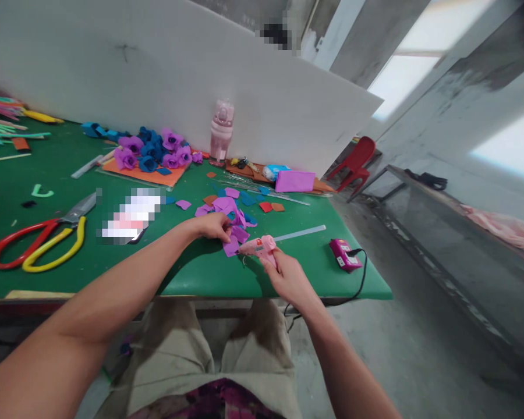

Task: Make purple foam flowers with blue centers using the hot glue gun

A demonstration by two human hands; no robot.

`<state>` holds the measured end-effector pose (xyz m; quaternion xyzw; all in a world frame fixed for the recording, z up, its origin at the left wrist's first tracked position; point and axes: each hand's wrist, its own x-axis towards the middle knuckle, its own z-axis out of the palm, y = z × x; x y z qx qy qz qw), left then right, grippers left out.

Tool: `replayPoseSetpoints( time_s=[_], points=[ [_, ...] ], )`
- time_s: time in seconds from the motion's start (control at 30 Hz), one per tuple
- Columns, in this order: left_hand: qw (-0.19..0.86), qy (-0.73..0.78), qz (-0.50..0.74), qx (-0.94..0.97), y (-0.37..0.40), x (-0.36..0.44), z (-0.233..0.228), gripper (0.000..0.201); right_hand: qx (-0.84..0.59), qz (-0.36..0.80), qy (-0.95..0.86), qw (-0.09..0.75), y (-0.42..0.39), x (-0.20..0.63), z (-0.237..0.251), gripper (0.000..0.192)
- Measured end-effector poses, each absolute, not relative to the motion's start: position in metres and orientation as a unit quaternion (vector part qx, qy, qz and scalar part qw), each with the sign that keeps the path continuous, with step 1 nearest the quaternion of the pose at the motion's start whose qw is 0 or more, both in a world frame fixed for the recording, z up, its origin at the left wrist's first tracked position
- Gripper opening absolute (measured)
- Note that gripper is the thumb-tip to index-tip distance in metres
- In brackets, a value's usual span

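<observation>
My right hand [284,272] is wrapped round the handle of a pink hot glue gun [262,249]. A long clear glue stick [303,233] sticks out of its back end. The nozzle points left and lies against or just over a purple paper piece [231,246]. My left hand [213,226] has its fingers pinched at the upper edge of that piece; the fingertips are partly hidden. Right beside this hand is a loose pile of cut paper pieces [225,205], mostly purple, with some blue and brown.
Red-and-yellow-handled scissors [55,230] and a blurred phone [135,215] lie left. Behind are purple and blue paper flowers [151,150], a pink bottle [222,132] and a white board [157,70]. A magenta power box [346,255] with a black cord sits near the right edge.
</observation>
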<state>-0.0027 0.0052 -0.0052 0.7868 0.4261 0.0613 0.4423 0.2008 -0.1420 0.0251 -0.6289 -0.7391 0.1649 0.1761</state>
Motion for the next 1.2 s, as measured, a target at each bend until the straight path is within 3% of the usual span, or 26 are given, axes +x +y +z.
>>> replayPoseSetpoints(
  time_s=[1.0,1.2],
  points=[
    [0.468,0.419,0.071,0.775,0.006,-0.003,-0.008,0.020,-0.643,0.216,-0.701,0.220,-0.141,0.201,0.020,0.024],
    [0.474,0.413,0.076,0.774,0.006,-0.004,-0.007,0.020,-0.621,0.426,-0.576,0.318,-0.143,0.217,0.023,0.028]
  ],
)
